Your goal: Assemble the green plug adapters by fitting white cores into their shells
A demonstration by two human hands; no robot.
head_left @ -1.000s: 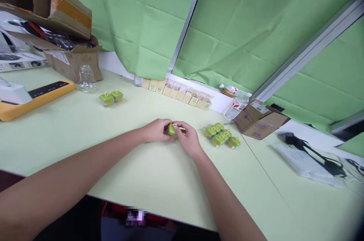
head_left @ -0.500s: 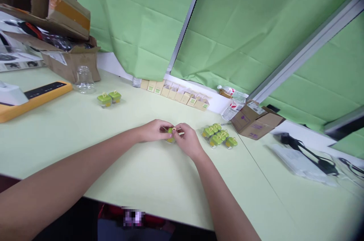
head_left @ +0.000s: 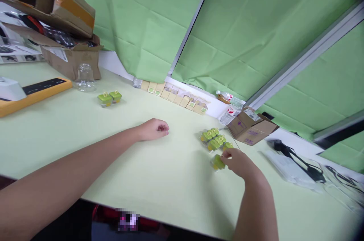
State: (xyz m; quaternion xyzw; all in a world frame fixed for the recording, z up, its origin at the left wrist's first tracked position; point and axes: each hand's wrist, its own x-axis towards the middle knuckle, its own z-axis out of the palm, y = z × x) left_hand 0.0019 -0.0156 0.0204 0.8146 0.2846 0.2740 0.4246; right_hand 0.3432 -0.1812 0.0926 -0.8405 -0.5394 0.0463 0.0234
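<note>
My right hand [head_left: 238, 162] pinches a small green-lidded container [head_left: 217, 162] on the pale green table [head_left: 159, 172], just in front of a cluster of several like containers [head_left: 212, 138]. My left hand [head_left: 153, 129] rests on the table at the centre, fingers loosely curled, with nothing in it. Two more green-lidded containers [head_left: 109, 98] stand apart at the left.
A row of small beige boxes [head_left: 173, 95] lines the back wall under green curtains. A glass jar [head_left: 84, 77], cardboard boxes [head_left: 65, 43] and a yellow device [head_left: 34, 91] sit at left. A small open carton [head_left: 250, 127], plastic bottles [head_left: 230, 106] and black cables in bags [head_left: 301, 161] lie at right.
My right hand has carried the green container from the centre to the right, down beside the cluster. My left hand let go of it and stayed in place.
</note>
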